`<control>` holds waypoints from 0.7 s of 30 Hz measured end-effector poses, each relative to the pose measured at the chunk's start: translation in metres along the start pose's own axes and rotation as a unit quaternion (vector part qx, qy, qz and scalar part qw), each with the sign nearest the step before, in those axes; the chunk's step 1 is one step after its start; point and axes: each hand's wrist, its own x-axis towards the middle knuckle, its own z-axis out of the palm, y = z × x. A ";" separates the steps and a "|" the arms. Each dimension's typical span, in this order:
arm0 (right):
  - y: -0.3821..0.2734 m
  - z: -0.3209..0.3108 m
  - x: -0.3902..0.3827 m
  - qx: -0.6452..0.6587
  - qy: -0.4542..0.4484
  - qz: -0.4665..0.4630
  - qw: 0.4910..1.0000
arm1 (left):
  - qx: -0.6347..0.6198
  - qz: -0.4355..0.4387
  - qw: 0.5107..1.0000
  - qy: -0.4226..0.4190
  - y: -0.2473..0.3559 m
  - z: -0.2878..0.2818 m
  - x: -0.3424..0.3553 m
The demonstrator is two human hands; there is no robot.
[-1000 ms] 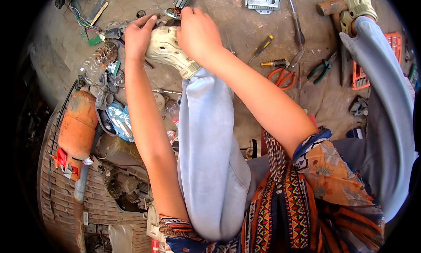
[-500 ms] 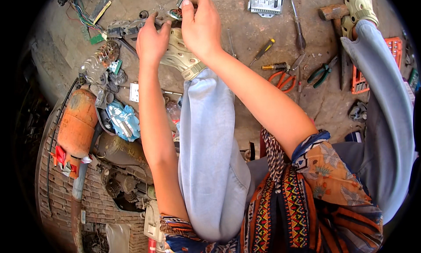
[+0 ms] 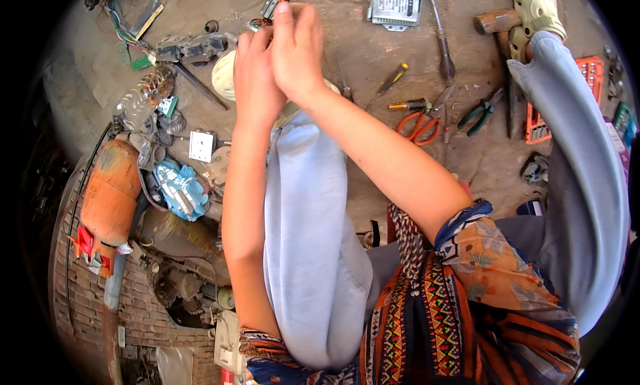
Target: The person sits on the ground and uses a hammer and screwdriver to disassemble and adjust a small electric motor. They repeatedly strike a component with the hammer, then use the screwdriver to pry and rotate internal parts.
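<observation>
Both hands meet at the top of the view, above my light clog [image 3: 225, 75]. My right hand [image 3: 297, 55] is closed, its thumb side upward. A small metal part with orange wire-like bits [image 3: 272, 4] sticks out beyond its fingertips. Pressed up against it is my left hand [image 3: 255, 78], its fingers bent and closed; what they grip is hidden. A copper-and-green bit [image 3: 260, 24] shows just past the left fingers. Left of the hands lie a dark, dirty casting [image 3: 192, 48] and a flat metal bar [image 3: 200, 86].
On the right lie a hammer [image 3: 499, 22], orange-handled scissors [image 3: 419, 126], green-handled pliers [image 3: 481, 112], screwdrivers [image 3: 390, 78] and an orange socket case [image 3: 537, 124]. A silver metal box [image 3: 395, 5] sits at the top. Left are an orange cylinder [image 3: 110, 192], wiring [image 3: 120, 28] and a blue bag [image 3: 180, 188].
My left hand has moved right and closed in against my right hand, uncovering the casting and metal bar. The clog now shows left of the left hand. The view has shifted slightly.
</observation>
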 end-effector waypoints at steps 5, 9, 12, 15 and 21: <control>0.002 -0.027 -0.007 0.019 -0.008 0.009 1.000 | 0.028 0.027 0.997 0.067 -0.006 0.003 0.000; 0.042 -0.100 -0.013 -0.117 0.093 -0.011 0.989 | 0.032 0.014 0.996 0.088 -0.010 0.003 0.004; 0.063 -0.171 -0.012 -0.273 0.111 -0.029 0.955 | 0.024 -0.017 0.997 0.070 -0.013 -0.001 0.003; 0.061 -0.241 0.021 -0.424 0.175 -0.174 0.871 | 0.008 -0.011 0.995 0.103 -0.014 0.000 -0.001; 0.079 -0.336 0.089 -0.564 0.249 -0.194 0.763 | -0.010 -0.035 0.988 0.147 -0.028 0.001 0.002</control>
